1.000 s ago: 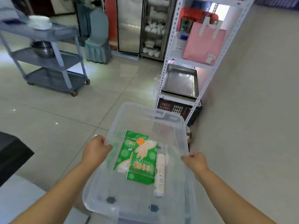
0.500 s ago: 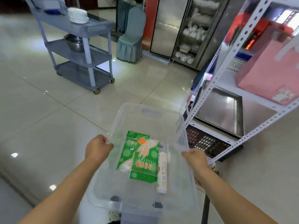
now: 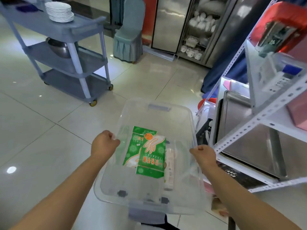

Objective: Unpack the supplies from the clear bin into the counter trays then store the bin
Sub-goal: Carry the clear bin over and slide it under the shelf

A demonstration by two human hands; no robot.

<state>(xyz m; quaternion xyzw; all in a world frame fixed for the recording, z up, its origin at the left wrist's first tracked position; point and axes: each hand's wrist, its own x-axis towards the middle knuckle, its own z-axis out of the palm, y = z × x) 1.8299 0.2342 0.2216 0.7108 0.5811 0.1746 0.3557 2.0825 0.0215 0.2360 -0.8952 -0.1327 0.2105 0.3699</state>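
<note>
I carry a clear plastic bin [image 3: 154, 112] above the tiled floor, held level in front of me. My left hand [image 3: 103, 143] grips its left rim and my right hand [image 3: 203, 155] grips its right rim. Inside lie two overlapping green packets of disposable gloves [image 3: 150, 156] and, to their right, a white roll [image 3: 169, 170] lying lengthwise on the bin's floor.
A white metal rack [image 3: 259, 117] with steel trays [image 3: 252, 143] stands close on the right. A grey three-tier cart [image 3: 69, 52] with stacked plates [image 3: 59, 11] and a metal bowl stands back left. A covered chair [image 3: 128, 37] and a steel cabinet [image 3: 197, 27] are behind. Open tiled floor lies ahead and left.
My view has swung left and moved nearer the rack, which now fills the right side. The cart appears closer. Both hands keep the same grip on the bin.
</note>
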